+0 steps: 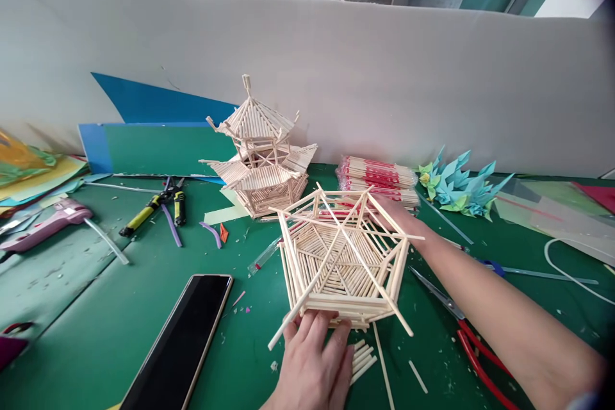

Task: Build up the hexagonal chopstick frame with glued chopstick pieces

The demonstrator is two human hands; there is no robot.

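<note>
A six-sided open frame built of thin wooden sticks [342, 303], with a latticed floor and long sticks crossing over its top, sits in the middle of the head view. Curled against its lower front edge is my left hand [314, 359], gripping the frame there. My right hand [388, 213] reaches around to the back right of the frame, near the wrapped stick bundles; its fingers are hidden, so I cannot tell whether it grips anything. Short cut sticks [364, 362] lie beside my left hand. Behind the frame stands a finished-looking stick pagoda [269, 177] with two tiers of roof.
Wrapped stick bundles [377, 173] and blue folded-paper pieces [468, 186] line the back. Red-handled scissors [473, 346] lie at right, under my right forearm. A phone [185, 339], yellow-black pliers [148, 213] and a pink glue gun [52, 227] lie at left.
</note>
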